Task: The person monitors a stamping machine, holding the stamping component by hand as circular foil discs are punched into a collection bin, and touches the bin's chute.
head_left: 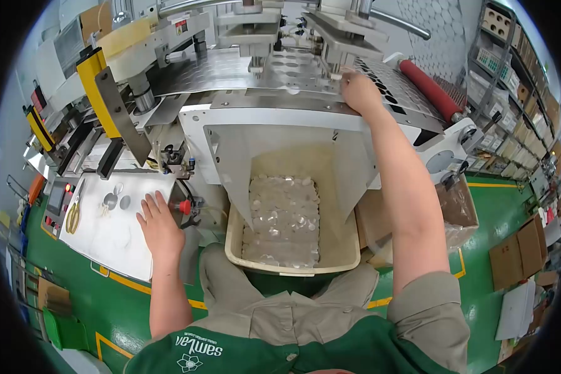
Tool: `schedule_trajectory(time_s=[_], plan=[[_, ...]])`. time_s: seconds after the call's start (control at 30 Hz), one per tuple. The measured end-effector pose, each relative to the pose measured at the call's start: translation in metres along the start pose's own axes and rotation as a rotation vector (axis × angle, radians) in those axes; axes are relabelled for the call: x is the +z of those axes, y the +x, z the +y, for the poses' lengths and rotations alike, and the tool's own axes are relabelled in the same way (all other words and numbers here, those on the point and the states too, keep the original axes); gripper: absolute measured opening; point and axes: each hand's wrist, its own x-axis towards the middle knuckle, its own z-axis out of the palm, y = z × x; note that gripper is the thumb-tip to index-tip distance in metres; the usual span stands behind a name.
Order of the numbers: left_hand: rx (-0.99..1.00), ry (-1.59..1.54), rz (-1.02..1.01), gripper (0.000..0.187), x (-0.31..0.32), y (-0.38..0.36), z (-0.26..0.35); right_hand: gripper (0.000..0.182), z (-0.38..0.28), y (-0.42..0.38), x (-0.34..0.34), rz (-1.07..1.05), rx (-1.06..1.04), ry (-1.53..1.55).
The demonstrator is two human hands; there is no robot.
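My left hand [160, 225] lies flat with fingers spread on the right part of a white board [118, 240]. Small round discs [111, 200] sit on that board beyond my fingertips, and yellow-handled scissors [74, 215] lie at its left. Stretched far forward, my right hand [360, 92] is at the machine's front edge, beside the perforated sheet [293, 65] with its rows of round holes. Its fingers are bent together near a metal fitting; what they hold, if anything, is too small to name.
Below the machine's white frame [280, 115], a cream bin [230, 243] holds many clear discs. A red roller [430, 90] is at the right. Yellow-and-black guards [98, 90] stand at the left. Cardboard boxes [518, 251] and shelves [511, 81] line the right side.
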Motion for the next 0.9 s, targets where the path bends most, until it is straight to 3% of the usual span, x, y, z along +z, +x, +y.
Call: schedule_trajectory(time_s=[0.07, 0.13, 0.17, 0.33, 0.37, 0.5, 0.53, 0.6, 0.67, 0.73, 0.8, 0.83, 0.9], plan=[[-0.005, -0.011, -0.010, 0.082, -0.005, -0.001, 0.002, 0.032, -0.006, 0.000, -0.014, -0.077, 0.044, -0.039], [-0.008, -0.005, -0.003, 0.083, -0.001, 0.000, 0.001, 0.033, -0.003, 0.000, -0.004, 0.031, 0.029, -0.009], [-0.016, 0.004, -0.004, 0.085, 0.000, 0.001, 0.001, 0.033, 0.007, 0.000, 0.006, -0.013, -0.064, -0.023], [-0.017, -0.002, -0.026, 0.087, -0.004, 0.000, 0.002, 0.032, -0.004, -0.003, -0.008, -0.011, 0.043, -0.022], [-0.016, 0.006, -0.013, 0.087, -0.002, 0.000, 0.001, 0.032, 0.005, -0.003, 0.002, -0.033, -0.040, -0.021], [-0.015, -0.019, -0.015, 0.084, -0.004, 0.000, 0.002, 0.030, -0.005, -0.004, -0.005, 0.108, 0.005, 0.045], [-0.014, -0.017, -0.004, 0.084, -0.003, -0.001, 0.002, 0.030, -0.002, -0.005, -0.005, -0.017, -0.020, 0.019], [0.004, 0.009, 0.028, 0.080, 0.001, -0.001, 0.000, 0.030, -0.008, -0.008, -0.013, -0.044, 0.011, -0.036], [0.007, -0.015, 0.035, 0.079, 0.005, -0.001, -0.002, 0.030, -0.004, -0.001, -0.005, 0.091, 0.012, 0.000], [0.011, -0.004, 0.060, 0.080, 0.006, 0.000, 0.000, 0.029, 0.000, 0.003, 0.004, -0.076, -0.071, -0.164], [0.008, 0.000, 0.035, 0.081, 0.003, -0.001, -0.001, 0.031, -0.003, -0.004, -0.008, 0.007, -0.036, -0.055], [0.004, -0.006, 0.030, 0.081, 0.002, -0.001, 0.000, 0.029, -0.004, 0.000, -0.008, -0.027, 0.076, -0.035], [0.006, -0.024, 0.048, 0.084, 0.005, -0.001, -0.002, 0.028, -0.002, -0.005, 0.000, 0.043, -0.043, -0.040]])
